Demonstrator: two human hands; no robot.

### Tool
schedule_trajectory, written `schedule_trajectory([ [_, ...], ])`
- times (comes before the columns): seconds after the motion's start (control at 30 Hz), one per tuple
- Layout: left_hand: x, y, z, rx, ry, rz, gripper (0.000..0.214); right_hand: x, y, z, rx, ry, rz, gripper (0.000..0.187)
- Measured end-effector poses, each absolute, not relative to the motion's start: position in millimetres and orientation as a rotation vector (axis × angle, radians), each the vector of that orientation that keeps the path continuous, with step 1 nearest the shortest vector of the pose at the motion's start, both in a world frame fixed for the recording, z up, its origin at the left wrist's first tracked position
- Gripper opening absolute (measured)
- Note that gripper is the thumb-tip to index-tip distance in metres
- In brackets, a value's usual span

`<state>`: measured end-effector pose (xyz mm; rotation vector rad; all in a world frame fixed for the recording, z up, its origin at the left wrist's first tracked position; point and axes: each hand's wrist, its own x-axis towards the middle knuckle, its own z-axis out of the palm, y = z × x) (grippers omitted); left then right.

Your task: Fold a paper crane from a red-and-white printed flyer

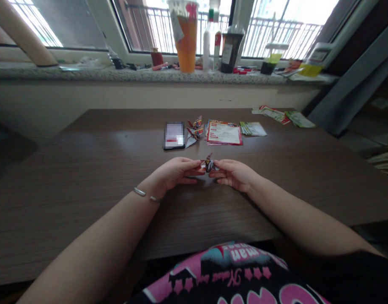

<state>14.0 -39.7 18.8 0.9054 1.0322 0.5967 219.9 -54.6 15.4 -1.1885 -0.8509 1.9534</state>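
Observation:
A small folded paper figure (209, 164), dark with patches of colour and a pointed tip standing up, is held between my two hands over the table. My left hand (178, 173) pinches its left side between thumb and fingers. From the right, my right hand (233, 172) grips the other side in the same way, with its lower fingers curled beneath. Just beyond the hands lie similar folded paper figures (195, 130) in red, yellow and white. Fingers hide part of the held paper.
A phone (174, 136) lies left of the folded figures. A stack of printed sheets (224, 133) and a smaller paper pile (252, 128) lie right of them. More leaflets (274, 114) rest at the far right. Cups, including an orange drink (186, 42), line the windowsill (133, 76).

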Motion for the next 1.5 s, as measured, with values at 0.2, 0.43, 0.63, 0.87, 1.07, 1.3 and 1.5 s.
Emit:
schedule_trajectory([
  [0.2, 17, -41, 22, 0.88, 0.996, 0.639, 0.025, 220, -51, 13, -1.153, -0.714, 2.018, 0.014],
  [0.43, 23, -47, 25, 0.789, 0.928, 0.713, 0.019, 223, -46, 9, -1.059, -0.755, 1.992, 0.017],
  [0.63, 30, -49, 17, 0.723, 0.893, 0.758, 0.018, 220, -49, 12, -1.04, -0.607, 1.989, 0.018],
  [0.87, 33, -50, 15, 0.753, 0.896, 0.804, 0.016, 220, -50, 9, -1.032, -0.594, 1.98, 0.015],
  [1.07, 36, -51, 15, 0.63, 0.873, 0.845, 0.012, 218, -50, 9, -1.007, -0.548, 1.952, 0.016],
  [1.3, 38, -52, 12, 0.575, 0.866, 0.877, 0.011, 214, -52, 9, -0.972, -0.546, 1.93, 0.018],
  [1.5, 43, -54, 17, 0.591, 0.86, 0.945, 0.01, 211, -54, 12, -0.894, -0.515, 1.93, 0.021],
])
